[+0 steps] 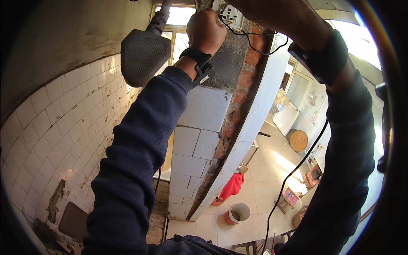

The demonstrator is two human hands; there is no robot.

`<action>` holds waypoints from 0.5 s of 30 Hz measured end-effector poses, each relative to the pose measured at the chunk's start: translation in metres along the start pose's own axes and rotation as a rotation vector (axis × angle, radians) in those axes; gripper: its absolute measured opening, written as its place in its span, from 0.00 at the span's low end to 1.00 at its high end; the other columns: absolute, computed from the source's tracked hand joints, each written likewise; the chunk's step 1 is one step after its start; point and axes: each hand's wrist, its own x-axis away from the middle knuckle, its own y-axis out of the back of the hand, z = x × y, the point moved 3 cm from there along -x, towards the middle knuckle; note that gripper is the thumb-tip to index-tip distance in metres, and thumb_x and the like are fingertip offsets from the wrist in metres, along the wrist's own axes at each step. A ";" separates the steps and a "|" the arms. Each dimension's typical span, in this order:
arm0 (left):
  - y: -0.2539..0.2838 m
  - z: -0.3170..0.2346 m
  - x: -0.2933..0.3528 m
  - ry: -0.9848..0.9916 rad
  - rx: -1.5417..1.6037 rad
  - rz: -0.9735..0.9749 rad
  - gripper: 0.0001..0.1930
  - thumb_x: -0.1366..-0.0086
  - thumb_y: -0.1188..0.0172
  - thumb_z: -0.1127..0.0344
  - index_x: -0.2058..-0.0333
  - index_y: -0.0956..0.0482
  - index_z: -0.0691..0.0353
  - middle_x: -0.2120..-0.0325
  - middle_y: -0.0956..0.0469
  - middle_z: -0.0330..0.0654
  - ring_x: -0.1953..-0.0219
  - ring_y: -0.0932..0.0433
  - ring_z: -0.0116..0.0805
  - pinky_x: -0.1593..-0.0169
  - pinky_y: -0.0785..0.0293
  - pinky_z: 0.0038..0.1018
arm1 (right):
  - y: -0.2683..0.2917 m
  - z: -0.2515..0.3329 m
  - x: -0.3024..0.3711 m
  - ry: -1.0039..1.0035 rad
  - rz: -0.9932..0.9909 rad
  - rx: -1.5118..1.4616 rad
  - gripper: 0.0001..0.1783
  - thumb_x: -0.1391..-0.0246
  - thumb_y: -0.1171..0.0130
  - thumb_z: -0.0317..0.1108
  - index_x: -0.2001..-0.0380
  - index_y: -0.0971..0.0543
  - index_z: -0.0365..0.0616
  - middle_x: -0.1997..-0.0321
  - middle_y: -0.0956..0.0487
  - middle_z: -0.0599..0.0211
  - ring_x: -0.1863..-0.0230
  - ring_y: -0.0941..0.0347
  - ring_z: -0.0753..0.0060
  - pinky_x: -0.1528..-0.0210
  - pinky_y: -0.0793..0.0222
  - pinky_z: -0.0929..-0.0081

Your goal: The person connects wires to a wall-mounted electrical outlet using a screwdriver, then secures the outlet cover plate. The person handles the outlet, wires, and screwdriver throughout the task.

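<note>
A white electrical socket plate (231,16) sits high on the end of a partly bare wall. My left hand (207,30) is closed in a fist right beside the socket's left edge. Its fingertips face away, so whatever they pinch is hidden. My right hand (272,13) reaches in from the right above the socket; the top edge of the picture cuts off its fingers. Thin black wires (250,35) loop out from the socket below my right hand. Both wrists wear black bands.
A dark grey, ribbed, wedge-shaped object (144,57) hangs on a stem left of my left hand. Exposed brick (245,80) and white tiles (204,106) form the wall end. Below stand a bucket (237,213), red cloth (231,187) and a small stool (290,199). A black cable (282,189) hangs by my right arm.
</note>
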 end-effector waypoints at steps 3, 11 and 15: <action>0.000 0.000 0.000 0.010 0.003 -0.002 0.02 0.52 0.36 0.74 0.78 0.19 0.66 0.79 0.20 0.59 0.73 0.18 0.60 0.67 0.20 0.45 | 0.003 0.000 -0.002 0.113 -0.057 0.001 0.16 0.44 0.39 0.29 0.54 0.27 0.33 0.78 0.21 0.49 0.73 0.20 0.40 0.68 0.25 0.51; -0.001 0.000 0.002 0.011 0.032 -0.025 0.01 0.52 0.36 0.75 0.78 0.20 0.66 0.79 0.21 0.59 0.73 0.18 0.60 0.68 0.21 0.46 | -0.004 0.000 -0.011 -0.144 0.131 0.211 0.15 0.41 0.41 0.31 0.54 0.27 0.33 0.76 0.21 0.51 0.75 0.22 0.42 0.70 0.25 0.52; -0.002 0.000 0.001 0.024 0.052 -0.030 0.02 0.53 0.35 0.75 0.79 0.20 0.66 0.80 0.21 0.59 0.74 0.18 0.61 0.68 0.21 0.46 | -0.007 0.006 -0.007 0.013 0.060 0.058 0.15 0.41 0.40 0.30 0.54 0.27 0.34 0.76 0.22 0.52 0.77 0.23 0.43 0.70 0.24 0.53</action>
